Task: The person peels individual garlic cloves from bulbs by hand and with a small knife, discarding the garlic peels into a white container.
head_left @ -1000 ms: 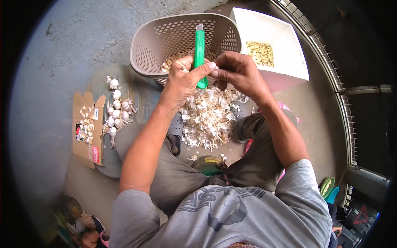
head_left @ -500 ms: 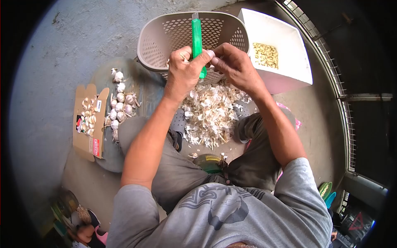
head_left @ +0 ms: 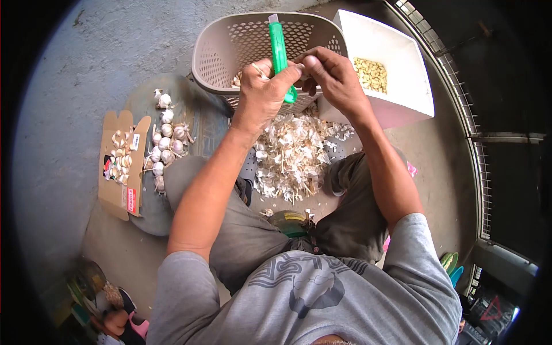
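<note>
My left hand (head_left: 259, 95) is wrapped round a green utility knife (head_left: 278, 46), its blade pointing away from me over the basket. A pale bit, perhaps garlic, shows between its fingers. Close beside it, my right hand (head_left: 339, 75) is closed in a pinch at my left thumb tip; what it pinches is too hidden to name. Both hands are above the near rim of a perforated grey-brown basket (head_left: 210, 60), in which some garlic shows. Below lies a heap of garlic skins (head_left: 293, 152) on the floor between my feet.
Whole garlic bulbs (head_left: 166, 144) lie on a round surface at the left, beside an opened cardboard box (head_left: 135, 167) holding loose cloves. A white foam box (head_left: 397, 75) with peeled cloves (head_left: 371, 75) stands right of the basket. A metal grille (head_left: 486, 190) runs along the right side.
Both hands have moved slightly away from me and to the right, still together. The knife has tilted a little more, and the right fingers have curled in.
</note>
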{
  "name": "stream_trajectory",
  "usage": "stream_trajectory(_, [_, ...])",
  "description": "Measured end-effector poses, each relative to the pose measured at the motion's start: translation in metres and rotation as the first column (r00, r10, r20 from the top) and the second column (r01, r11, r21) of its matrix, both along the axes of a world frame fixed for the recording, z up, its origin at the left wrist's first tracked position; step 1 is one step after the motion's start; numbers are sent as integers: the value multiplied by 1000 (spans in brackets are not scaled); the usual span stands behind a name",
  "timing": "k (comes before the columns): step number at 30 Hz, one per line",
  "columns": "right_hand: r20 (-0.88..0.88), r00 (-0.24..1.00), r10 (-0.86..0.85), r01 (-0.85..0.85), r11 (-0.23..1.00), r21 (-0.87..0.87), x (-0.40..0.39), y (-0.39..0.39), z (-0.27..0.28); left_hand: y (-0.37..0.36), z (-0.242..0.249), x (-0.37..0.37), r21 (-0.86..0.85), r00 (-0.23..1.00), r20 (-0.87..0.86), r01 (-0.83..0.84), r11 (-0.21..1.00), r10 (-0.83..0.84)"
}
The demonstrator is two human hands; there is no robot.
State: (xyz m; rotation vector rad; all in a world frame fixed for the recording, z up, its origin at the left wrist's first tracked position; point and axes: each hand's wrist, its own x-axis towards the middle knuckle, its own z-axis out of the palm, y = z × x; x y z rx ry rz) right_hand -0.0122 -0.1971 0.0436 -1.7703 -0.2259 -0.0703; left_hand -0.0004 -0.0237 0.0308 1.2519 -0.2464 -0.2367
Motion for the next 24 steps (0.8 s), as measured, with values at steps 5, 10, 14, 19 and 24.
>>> stream_trajectory(5, [44,999,15,-14,1000,-22,4,3,-6,2,-10,6,19,999,-1,-53,998,53])
stream_trajectory(10, [-39,999,-31,35,993,112,12,9,-16,-6,-5,-1,126,983,141,-139,982,120])
stream_trajectory(14, [-237,971,-10,94,933,346,10,12,-8,-9,-2,-4,63,988,154,-25,998,15])
stream_trajectory(19, [-175,982,-77,97,989,108,26,-15,-11,-2,-11,10,80,992,92,-90,993,83])
stream_trajectory(24, [-79,988,-135,147,974,171,36,-35,-16,4,-12,17,113,990,67,-134,985,127])
